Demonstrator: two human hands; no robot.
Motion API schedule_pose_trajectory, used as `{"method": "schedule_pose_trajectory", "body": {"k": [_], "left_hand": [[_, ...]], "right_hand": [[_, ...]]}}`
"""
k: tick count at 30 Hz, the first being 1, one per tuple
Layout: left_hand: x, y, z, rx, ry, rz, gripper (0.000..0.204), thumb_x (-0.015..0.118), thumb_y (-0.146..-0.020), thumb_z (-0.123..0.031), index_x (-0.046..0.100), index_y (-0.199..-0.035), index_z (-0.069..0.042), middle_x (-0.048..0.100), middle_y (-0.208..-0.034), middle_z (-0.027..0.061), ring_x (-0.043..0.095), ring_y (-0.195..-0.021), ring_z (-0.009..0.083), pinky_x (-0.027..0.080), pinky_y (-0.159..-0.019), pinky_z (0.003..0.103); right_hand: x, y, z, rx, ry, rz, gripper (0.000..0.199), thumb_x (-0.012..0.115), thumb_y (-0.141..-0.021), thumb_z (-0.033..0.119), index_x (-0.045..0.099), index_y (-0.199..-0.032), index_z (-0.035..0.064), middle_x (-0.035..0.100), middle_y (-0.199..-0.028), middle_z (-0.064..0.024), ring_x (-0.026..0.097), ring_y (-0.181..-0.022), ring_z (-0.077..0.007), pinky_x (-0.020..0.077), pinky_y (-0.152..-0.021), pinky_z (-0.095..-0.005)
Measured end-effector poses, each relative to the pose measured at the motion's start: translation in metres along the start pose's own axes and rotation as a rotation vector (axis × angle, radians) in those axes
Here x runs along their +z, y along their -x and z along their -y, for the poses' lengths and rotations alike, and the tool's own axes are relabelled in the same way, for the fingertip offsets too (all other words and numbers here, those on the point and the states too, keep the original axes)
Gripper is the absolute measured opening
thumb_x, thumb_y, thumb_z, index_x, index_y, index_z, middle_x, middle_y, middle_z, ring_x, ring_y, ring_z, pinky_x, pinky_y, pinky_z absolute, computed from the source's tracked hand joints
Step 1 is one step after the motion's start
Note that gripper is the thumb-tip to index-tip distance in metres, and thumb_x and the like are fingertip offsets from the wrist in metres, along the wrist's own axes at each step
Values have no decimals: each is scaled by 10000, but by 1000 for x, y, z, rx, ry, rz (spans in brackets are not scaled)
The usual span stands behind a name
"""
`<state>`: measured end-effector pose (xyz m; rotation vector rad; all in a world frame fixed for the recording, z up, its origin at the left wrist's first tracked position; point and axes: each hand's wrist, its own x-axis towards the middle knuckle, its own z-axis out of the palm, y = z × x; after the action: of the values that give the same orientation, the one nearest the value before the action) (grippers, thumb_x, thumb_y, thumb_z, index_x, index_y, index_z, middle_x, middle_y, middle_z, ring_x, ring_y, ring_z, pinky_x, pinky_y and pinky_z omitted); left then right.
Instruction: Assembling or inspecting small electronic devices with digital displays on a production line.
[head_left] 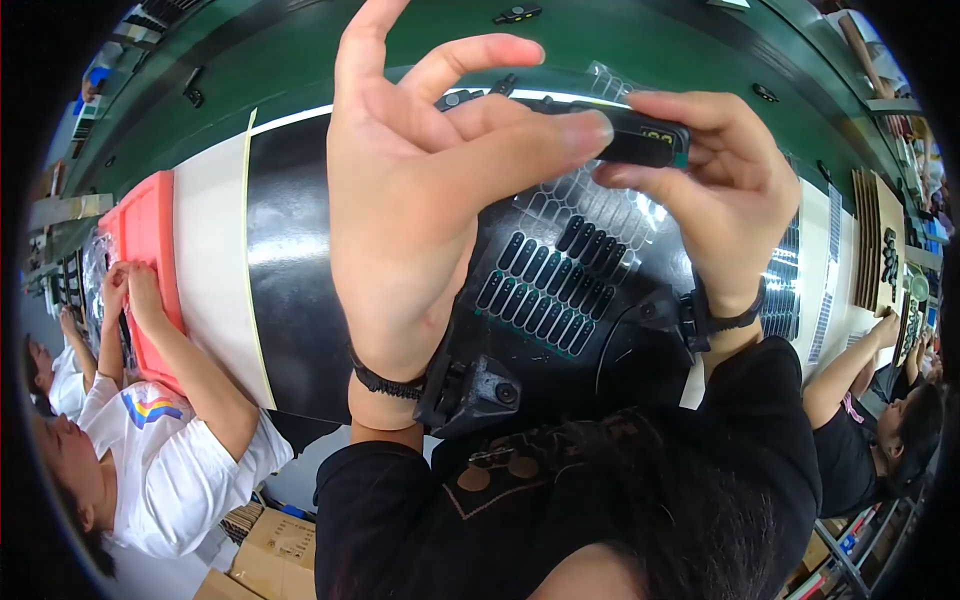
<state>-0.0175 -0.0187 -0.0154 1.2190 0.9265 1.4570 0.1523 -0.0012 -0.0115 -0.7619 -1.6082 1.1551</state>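
Observation:
Both of my hands are raised close to the camera and meet on one small, oblong black part (640, 140) with a green end. My right hand (715, 195) pinches it from the right with curled fingers. My left hand (420, 190) presses its thumb tip against the part's left end, the other fingers spread upward. Below the hands lies a clear tray (560, 270) holding several rows of the same black oblong parts, resting on a black work mat (300, 260).
A green conveyor belt (600, 40) runs behind the mat with a few small black parts on it. On the left a person in white handles a red tray (150, 240). On the right another person in black reaches toward trays (880, 250). Cardboard boxes (275, 550) sit below.

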Motion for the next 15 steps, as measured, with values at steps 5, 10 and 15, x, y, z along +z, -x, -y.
{"method": "schedule_pose_trajectory", "body": {"k": [5, 10, 15], "left_hand": [[2, -1, 5, -14, -13, 1, 702, 574, -678, 95, 190, -1253, -23, 524, -870, 125, 514, -612, 99, 418, -557, 178], [4, 1, 6, -27, -26, 3, 687, 574, -682, 88, 201, -1249, -23, 525, -861, 117, 510, -608, 96, 415, -555, 175], [2, 0, 10, -39, -37, 3, 673, 573, -687, 82, 212, -1244, -23, 527, -852, 110, 507, -603, 92, 412, -553, 172]], "right_hand": [[2, 1, 0, -84, 107, 1, 340, 637, -614, -116, 498, -924, -101, 569, -839, -155, 592, -733, -196, 506, -665, -260], [1, 1, 3, -99, 218, -5, 335, 640, -613, -115, 503, -919, -99, 569, -838, -144, 590, -736, -192, 502, -670, -256], [-1, 3, 7, -81, 367, -3, 330, 641, -615, -113, 507, -917, -98, 569, -837, -140, 589, -738, -188, 498, -672, -250]]}}
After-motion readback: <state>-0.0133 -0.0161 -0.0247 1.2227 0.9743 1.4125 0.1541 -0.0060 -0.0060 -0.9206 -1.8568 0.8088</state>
